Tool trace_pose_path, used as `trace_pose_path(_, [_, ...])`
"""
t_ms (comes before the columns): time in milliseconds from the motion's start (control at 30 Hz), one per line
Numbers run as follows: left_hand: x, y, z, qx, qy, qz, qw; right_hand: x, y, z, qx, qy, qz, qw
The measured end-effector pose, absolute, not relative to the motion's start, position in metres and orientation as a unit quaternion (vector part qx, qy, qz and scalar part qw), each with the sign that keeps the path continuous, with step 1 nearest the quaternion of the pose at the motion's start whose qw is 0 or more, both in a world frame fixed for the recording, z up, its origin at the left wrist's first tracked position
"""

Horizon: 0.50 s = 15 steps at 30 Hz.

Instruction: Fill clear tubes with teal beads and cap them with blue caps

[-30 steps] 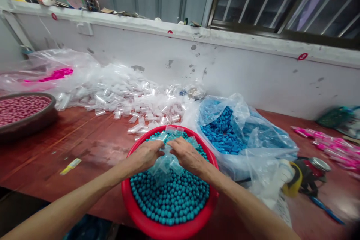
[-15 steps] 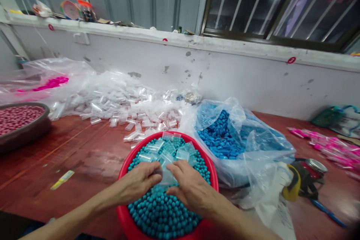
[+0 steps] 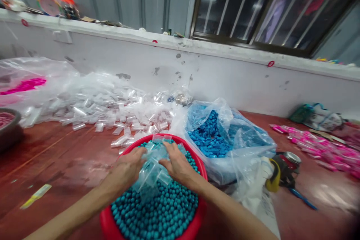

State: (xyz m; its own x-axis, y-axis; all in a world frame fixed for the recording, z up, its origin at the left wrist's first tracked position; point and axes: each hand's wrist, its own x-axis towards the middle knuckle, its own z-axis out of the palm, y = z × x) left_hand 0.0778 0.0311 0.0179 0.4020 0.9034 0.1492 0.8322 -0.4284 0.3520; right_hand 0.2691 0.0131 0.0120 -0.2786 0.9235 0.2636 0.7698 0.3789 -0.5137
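Note:
A red basin (image 3: 200, 202) full of teal beads (image 3: 165, 210) stands at the lower middle of the table. Small clear plastic bags (image 3: 152, 165) lie in a loose heap on the beads. My left hand (image 3: 128, 168) is at the heap's left side, its fingertips smeared by motion. My right hand (image 3: 178, 165) is over the heap's right side with its fingers spread, thumb and forefinger apart, touching or just above the bags.
Behind the basin lies a wide pile of clear bags (image 3: 107, 108). A plastic sack of blue pieces (image 3: 210, 138) stands right of it. Pink packets (image 3: 315, 146), a yellow-handled tool (image 3: 272, 176) and a brown basin (image 3: 9, 131) are farther out.
The view has shifted right. Both hands have moved to the far part of the basin, and the clear bags between them are more bunched together.

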Motion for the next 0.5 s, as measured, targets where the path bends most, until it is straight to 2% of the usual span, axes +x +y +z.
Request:
trace_pose_path(100, [0.087, 0.044, 0.012, 0.825, 0.55, 0.131, -0.01, 0.273, 0.025, 0.009, -0.559, -0.79, 0.081, 0.24])
trace_pose_path(200, [0.101, 0.032, -0.012, 0.866, 0.473, 0.132, -0.091, 0.293, 0.023, -0.005, -0.586, -0.779, 0.094, 0.201])
trace_pose_path(333, [0.117, 0.01, -0.055, 0.922, 0.351, 0.116, -0.112, 0.305, 0.021, -0.033, -0.62, -0.753, 0.157, 0.156])
trace_pose_path(500, [0.104, 0.026, -0.085, 0.922, 0.332, 0.129, -0.152, 0.289, 0.022, -0.038, -0.568, -0.779, 0.191, 0.185])
